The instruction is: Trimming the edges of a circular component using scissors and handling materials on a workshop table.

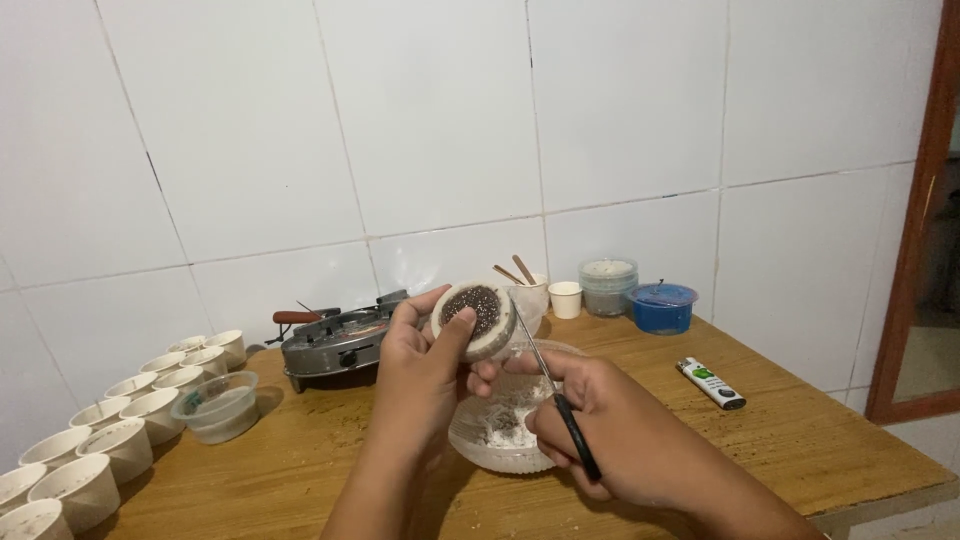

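The left hand [425,365] grips a small round white cup filled with dark speckled material [474,318], its thumb pressed over the near rim and its fingers curled around the far side, so the cup's open face tilts toward the camera. The right hand [610,435] is closed around a thin metal tool with a black handle [556,390]; the handle runs between the thumb and the curled fingers, and the shaft rises from them to touch the cup's lower right edge. Directly below both sets of fingers sits a clear plastic bowl holding white powder [500,425] on the wooden table [800,430]. Beyond the left fingers stands a grey portable gas stove [335,345]. Well to the left of that hand run rows of small white paper cups [110,440], with a clear plastic tub [218,405] beside them. To the right of the right hand's fingers lies a white lighter [711,383].
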